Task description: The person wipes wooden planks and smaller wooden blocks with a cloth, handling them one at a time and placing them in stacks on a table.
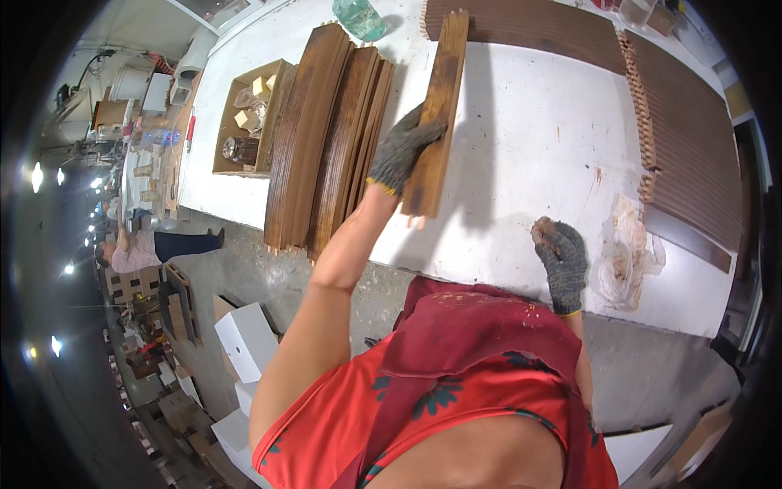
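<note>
Left hand [401,151] gripping grooved wood board [440,98] on white table [529,138]; right hand [560,259] clenched around small brown pad. Keep board flat, gripped mid-length.

A white worktable [538,122] fills the upper part of the view. A stack of dark slatted wooden boards [326,134] lies at its left, beside an open cardboard box [248,122] holding small blocks and a jar. A wide ribbed brown panel [692,138] covers the right end. A crumpled clear plastic bag [627,257] lies near the front edge. White boxes [244,338] stand on the floor below.
</note>
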Demonstrator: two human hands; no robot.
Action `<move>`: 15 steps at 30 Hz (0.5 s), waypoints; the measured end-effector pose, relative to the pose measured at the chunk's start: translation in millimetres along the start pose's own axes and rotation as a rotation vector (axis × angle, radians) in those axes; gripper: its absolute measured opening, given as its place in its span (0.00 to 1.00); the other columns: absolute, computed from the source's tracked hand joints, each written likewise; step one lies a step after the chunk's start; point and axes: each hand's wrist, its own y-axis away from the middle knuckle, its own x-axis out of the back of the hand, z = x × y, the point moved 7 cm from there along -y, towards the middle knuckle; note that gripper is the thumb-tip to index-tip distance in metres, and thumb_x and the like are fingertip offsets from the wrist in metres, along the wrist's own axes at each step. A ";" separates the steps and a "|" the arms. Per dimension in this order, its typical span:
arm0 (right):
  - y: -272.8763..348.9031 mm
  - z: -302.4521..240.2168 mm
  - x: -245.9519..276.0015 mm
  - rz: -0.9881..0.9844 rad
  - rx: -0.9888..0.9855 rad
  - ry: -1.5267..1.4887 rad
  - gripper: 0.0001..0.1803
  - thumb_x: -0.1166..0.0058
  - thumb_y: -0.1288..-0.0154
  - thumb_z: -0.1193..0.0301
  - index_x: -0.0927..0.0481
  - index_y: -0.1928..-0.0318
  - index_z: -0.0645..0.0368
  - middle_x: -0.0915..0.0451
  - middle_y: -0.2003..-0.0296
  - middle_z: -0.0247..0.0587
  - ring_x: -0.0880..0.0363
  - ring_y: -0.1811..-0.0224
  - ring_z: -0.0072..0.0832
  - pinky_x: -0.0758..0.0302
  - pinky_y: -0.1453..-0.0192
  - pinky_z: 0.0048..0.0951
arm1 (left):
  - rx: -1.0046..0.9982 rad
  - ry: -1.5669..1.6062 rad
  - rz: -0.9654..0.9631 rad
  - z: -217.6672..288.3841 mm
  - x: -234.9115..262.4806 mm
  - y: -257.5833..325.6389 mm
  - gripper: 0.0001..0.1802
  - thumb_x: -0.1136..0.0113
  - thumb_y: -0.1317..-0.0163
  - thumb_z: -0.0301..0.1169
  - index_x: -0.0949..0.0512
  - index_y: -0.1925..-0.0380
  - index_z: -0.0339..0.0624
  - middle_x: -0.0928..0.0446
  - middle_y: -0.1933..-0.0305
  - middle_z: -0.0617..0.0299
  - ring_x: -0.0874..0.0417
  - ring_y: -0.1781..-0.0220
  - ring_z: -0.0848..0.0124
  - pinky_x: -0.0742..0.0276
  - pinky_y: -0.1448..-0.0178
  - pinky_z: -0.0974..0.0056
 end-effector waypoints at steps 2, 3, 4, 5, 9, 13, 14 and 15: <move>2.4 10.9 2.0 0.015 0.034 0.025 0.21 0.30 0.53 0.80 0.17 0.55 0.55 0.23 0.50 0.43 0.24 0.47 0.38 0.24 0.43 0.35 | 0.022 -0.082 -0.013 23.5 15.9 28.2 0.35 0.36 0.41 0.37 0.32 0.35 0.34 0.22 0.46 0.59 0.23 0.50 0.74 0.29 0.43 0.71; 3.8 16.6 2.0 0.021 0.039 0.016 0.22 0.30 0.54 0.79 0.17 0.55 0.55 0.23 0.50 0.43 0.24 0.47 0.39 0.25 0.43 0.35 | -0.017 -0.030 -0.003 9.4 36.3 28.6 0.33 0.37 0.40 0.35 0.32 0.36 0.34 0.23 0.46 0.59 0.23 0.50 0.74 0.29 0.43 0.70; 4.3 20.1 1.7 0.024 0.041 0.005 0.22 0.29 0.54 0.79 0.17 0.55 0.55 0.22 0.51 0.43 0.24 0.47 0.39 0.25 0.43 0.36 | -0.038 0.040 0.038 0.5 52.9 37.5 0.32 0.38 0.39 0.34 0.32 0.36 0.33 0.23 0.46 0.59 0.23 0.50 0.74 0.29 0.42 0.70; 3.5 20.4 0.9 0.016 0.058 -0.011 0.23 0.29 0.54 0.79 0.18 0.54 0.55 0.23 0.50 0.43 0.25 0.47 0.39 0.26 0.42 0.36 | -0.058 0.111 0.079 -3.1 65.6 49.7 0.31 0.38 0.39 0.33 0.32 0.36 0.33 0.23 0.46 0.59 0.23 0.49 0.74 0.29 0.42 0.70; 0.5 24.0 0.3 0.000 0.116 0.061 0.22 0.29 0.54 0.79 0.18 0.54 0.55 0.22 0.51 0.43 0.25 0.47 0.40 0.26 0.42 0.37 | -0.129 0.237 0.203 -0.8 97.5 83.0 0.26 0.39 0.38 0.30 0.28 0.40 0.34 0.24 0.43 0.57 0.23 0.46 0.71 0.29 0.40 0.68; -12.3 14.6 -3.0 -0.076 0.133 0.086 0.22 0.29 0.53 0.78 0.18 0.55 0.56 0.22 0.52 0.43 0.25 0.47 0.40 0.27 0.42 0.37 | -0.279 0.219 0.269 -5.7 120.8 99.9 0.16 0.44 0.33 0.28 0.23 0.47 0.34 0.24 0.43 0.57 0.23 0.46 0.71 0.28 0.37 0.69; -15.3 14.0 -3.5 -0.097 0.116 0.078 0.21 0.29 0.53 0.78 0.18 0.55 0.56 0.22 0.52 0.44 0.25 0.46 0.41 0.27 0.42 0.37 | -0.279 0.239 0.327 -19.0 129.0 99.6 0.18 0.43 0.34 0.30 0.24 0.46 0.34 0.23 0.46 0.57 0.21 0.48 0.70 0.26 0.39 0.68; -17.0 13.8 -3.3 -0.098 0.109 0.084 0.21 0.29 0.53 0.78 0.17 0.55 0.56 0.22 0.51 0.44 0.25 0.46 0.41 0.27 0.42 0.38 | -0.280 0.258 0.383 -31.9 137.1 99.5 0.20 0.43 0.35 0.32 0.24 0.45 0.33 0.21 0.49 0.57 0.20 0.50 0.70 0.25 0.41 0.67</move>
